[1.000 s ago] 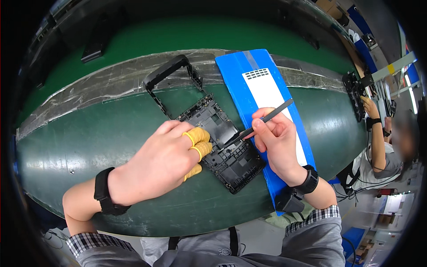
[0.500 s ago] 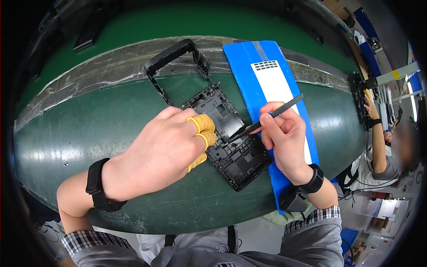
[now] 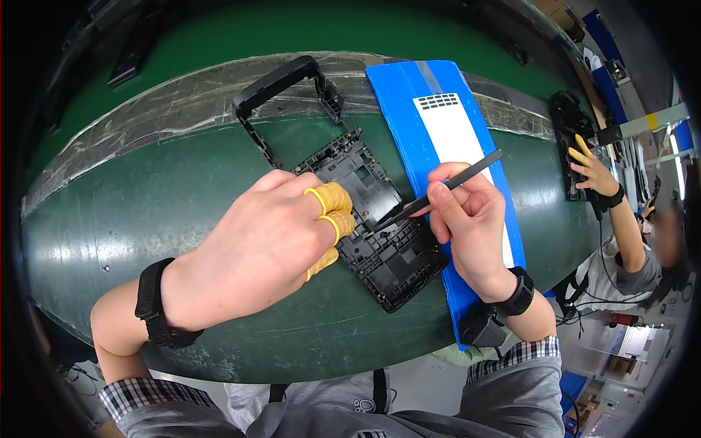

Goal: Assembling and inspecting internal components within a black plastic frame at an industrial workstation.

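Note:
A black moulded plastic housing (image 3: 398,274) lies on the green work surface, its inner side with ribs, pockets and small brass-coloured inserts facing up. My left hand (image 3: 255,241), with yellow finger cots on its fingers, is closed over the housing's left side; its fingertips are partly hidden. In a pinch, my right hand (image 3: 471,223) holds black tweezers (image 3: 467,175) slanting down to the left. Their tips reach the middle of the housing, near a dark flat strip; whether they grip anything is too small to tell.
A black frame-shaped part (image 3: 281,87) lies beyond the housing. Right of it, under my right hand, is a blue board (image 3: 398,109) with a white sheet (image 3: 453,135) bearing small black pieces. At far right a co-worker's hand (image 3: 595,175) is by a black part (image 3: 566,120).
My hands and the tweezers stay almost where they were over the housing. At far right, the co-worker's hand and the black part have shifted left.

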`<state>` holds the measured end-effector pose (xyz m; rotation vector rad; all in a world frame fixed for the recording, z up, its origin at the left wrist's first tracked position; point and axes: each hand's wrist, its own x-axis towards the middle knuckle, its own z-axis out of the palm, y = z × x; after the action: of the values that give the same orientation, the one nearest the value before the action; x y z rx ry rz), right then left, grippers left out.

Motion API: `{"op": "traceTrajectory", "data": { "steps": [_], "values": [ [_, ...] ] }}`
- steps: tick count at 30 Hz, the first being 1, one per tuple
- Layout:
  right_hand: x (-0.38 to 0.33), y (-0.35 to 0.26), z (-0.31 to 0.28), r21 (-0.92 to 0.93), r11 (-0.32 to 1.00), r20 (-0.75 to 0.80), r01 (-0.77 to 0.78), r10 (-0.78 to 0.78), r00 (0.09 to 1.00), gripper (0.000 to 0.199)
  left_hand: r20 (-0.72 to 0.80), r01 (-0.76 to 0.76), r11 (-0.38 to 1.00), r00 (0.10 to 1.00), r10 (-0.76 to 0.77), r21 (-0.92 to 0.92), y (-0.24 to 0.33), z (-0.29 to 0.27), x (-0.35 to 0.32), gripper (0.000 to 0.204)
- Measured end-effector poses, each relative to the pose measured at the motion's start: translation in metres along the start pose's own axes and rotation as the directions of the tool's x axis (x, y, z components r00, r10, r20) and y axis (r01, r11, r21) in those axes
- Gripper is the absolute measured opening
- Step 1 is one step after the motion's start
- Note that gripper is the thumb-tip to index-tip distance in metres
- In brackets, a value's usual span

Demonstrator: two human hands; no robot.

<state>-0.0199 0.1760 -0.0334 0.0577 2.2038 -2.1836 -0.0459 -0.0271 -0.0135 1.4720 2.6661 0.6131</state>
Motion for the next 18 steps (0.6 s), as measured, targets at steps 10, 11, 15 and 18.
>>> {"op": "traceTrajectory", "data": {
  "steps": [10, 11, 15, 18],
  "values": [
    [-0.0002, 0.0019, 0.0013, 0.023, 1.0, -0.023, 0.011, -0.01, 1.0, 0.009, -0.031, -0.001, 1.0, 1.0, 0.0, -0.016, 0.0011, 0.0019, -0.0005, 0.022],
    [-0.0002, 0.0019, 0.0014, 0.043, 0.999, -0.041, 0.021, -0.019, 0.999, 0.009, -0.031, -0.001, 1.0, 1.0, 0.0, -0.015, 0.0013, 0.0015, -0.0003, 0.022],
    [-0.001, -0.0032, 0.0009, -0.021, 1.0, -0.024, -0.011, 0.011, 1.0, 0.009, -0.014, 0.0, 1.0, 1.0, 0.0, -0.002, 0.002, 0.0004, 0.0005, 0.023],
    [0.0004, -0.0003, -0.0037, 0.005, 0.999, -0.052, 0.046, -0.046, 0.998, 0.009, -0.012, -0.027, 0.999, 1.0, 0.027, 0.027, 0.0023, -0.0016, 0.0007, 0.024]
  ]
}}
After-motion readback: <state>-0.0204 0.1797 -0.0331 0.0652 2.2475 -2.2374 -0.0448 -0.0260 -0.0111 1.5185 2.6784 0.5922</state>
